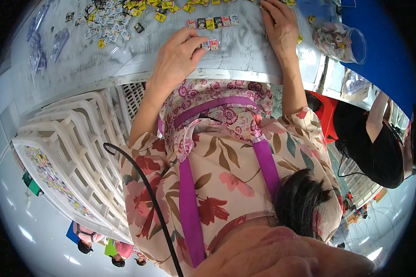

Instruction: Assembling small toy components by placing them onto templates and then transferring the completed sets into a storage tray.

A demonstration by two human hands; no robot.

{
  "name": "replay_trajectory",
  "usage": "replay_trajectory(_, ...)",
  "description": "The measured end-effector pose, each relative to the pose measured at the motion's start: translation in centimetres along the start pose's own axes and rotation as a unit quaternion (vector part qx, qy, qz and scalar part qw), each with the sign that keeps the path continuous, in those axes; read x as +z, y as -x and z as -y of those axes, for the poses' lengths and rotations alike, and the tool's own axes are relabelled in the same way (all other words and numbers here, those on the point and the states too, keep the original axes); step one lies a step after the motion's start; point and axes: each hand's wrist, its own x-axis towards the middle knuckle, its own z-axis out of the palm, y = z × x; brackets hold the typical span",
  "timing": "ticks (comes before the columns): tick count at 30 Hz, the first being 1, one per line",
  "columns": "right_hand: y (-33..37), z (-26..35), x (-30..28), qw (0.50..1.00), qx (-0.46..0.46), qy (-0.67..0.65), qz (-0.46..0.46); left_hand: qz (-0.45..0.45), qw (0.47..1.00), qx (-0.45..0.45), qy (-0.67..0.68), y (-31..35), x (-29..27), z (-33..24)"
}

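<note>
The left hand is pinching tiles near a row. Whether the right hand is pinching anything, I cannot tell.

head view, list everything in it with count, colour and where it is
small pieces in row: six, pink, black, yellow, white, between the hands
short row: at least two, white and red, below it
loose pieces: many, mostly white, yellow, black, far table
clear plastic parts: several, table's left
jar: one, transparent, pieces inside, right
table: one, grey-white, top
baskets: several, white, stacked left
cable: one, black, over the floral top
co-worker: one, black clothing, right; others lower left
floral top: one, cream, centre
left hand: one, bare, pinching at short row
right hand: one, bare, on table
</note>
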Motion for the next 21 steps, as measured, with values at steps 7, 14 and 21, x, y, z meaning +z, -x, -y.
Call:
replay_trajectory(7,0.2,0.1,0.1,1.0,0.009,-0.003,0.006,-0.018,1.0,0.006,-0.021,0.2,0.3,0.1)
replay_trajectory(14,0.1,0.4,-0.2,0.999,0.03,-0.01,0.014,-0.034,0.997,0.045,-0.044,0.2,0.3,0.2)
replay_trajectory(21,0.1,0.3,-0.3,1.0,0.027,-0.008,0.009,0.0,0.999,-0.009,0.032,0.6,-1.0,-0.4)
